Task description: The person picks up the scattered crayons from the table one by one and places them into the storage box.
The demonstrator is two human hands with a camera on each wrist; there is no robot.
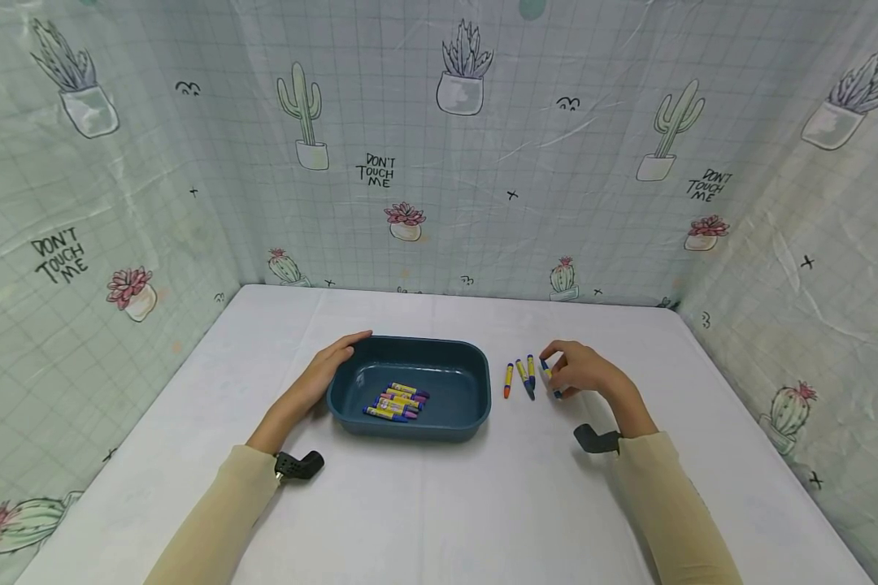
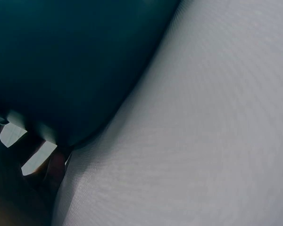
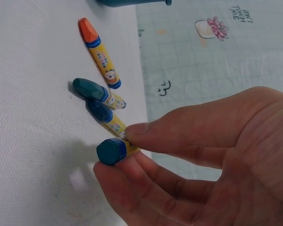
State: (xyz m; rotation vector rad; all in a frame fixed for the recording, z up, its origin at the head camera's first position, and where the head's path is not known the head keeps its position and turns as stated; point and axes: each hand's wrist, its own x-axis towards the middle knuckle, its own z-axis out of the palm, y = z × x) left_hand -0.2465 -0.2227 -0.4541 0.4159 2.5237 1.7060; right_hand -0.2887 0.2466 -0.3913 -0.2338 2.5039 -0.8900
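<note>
My right hand (image 1: 584, 367) pinches a crayon (image 3: 111, 151) with a dark blue-green end and a yellow wrapper between thumb and fingers. Three more crayons lie on the table to its left: an orange one (image 3: 101, 59), a dark green one (image 3: 92, 89) and a blue one (image 3: 102, 112). At the left end of a dark blue tray (image 1: 410, 433), my left hand (image 1: 323, 372) rests with extended fingers along the outer wall and rim. Inside the tray, several crayons (image 1: 395, 404) in yellow wrappers lie side by side, mostly purple, pink and blue at their tips.
A white cloth (image 1: 424, 504) covers the table. Grey-green sheets printed with potted cacti (image 1: 459, 93) hang behind it and at both sides. Each wrist carries a black camera mount, the left one (image 1: 300, 465) beside the tray's front left corner.
</note>
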